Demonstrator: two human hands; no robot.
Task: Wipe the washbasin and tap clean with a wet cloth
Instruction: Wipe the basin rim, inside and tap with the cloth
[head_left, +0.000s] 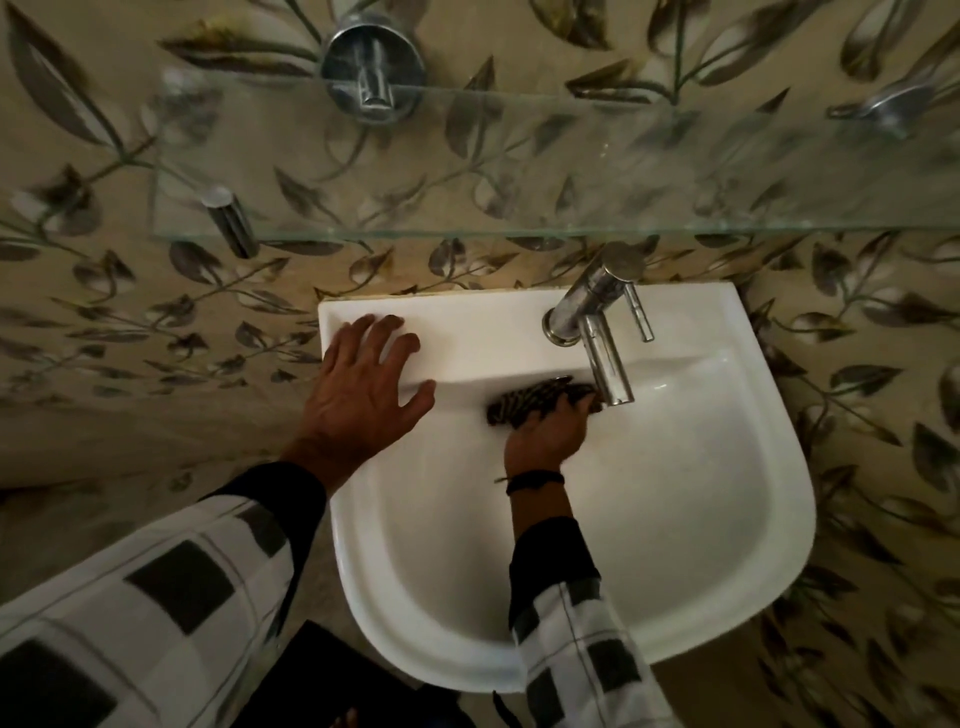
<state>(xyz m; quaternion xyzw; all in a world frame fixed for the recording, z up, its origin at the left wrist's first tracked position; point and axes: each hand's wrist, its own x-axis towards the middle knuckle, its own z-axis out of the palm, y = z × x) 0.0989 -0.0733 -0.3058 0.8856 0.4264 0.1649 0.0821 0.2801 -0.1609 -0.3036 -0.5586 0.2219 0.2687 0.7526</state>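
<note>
A white washbasin (691, 499) is fixed to a leaf-patterned wall. A chrome tap (597, 322) stands on its back ledge at the right, its spout reaching over the bowl. My right hand (548, 434) is inside the bowl and grips a dark striped cloth (530, 400), pressed against the bowl's back wall just left of the spout's end. My left hand (363, 384) lies flat with fingers spread on the ledge's left corner, holding nothing. Both arms wear black-and-white checked sleeves.
A glass shelf (519, 208) on chrome brackets (228, 221) juts out from the wall just above the tap. A round chrome fitting (371, 65) sits higher on the wall. A dark object (332, 675) lies on the floor below the basin.
</note>
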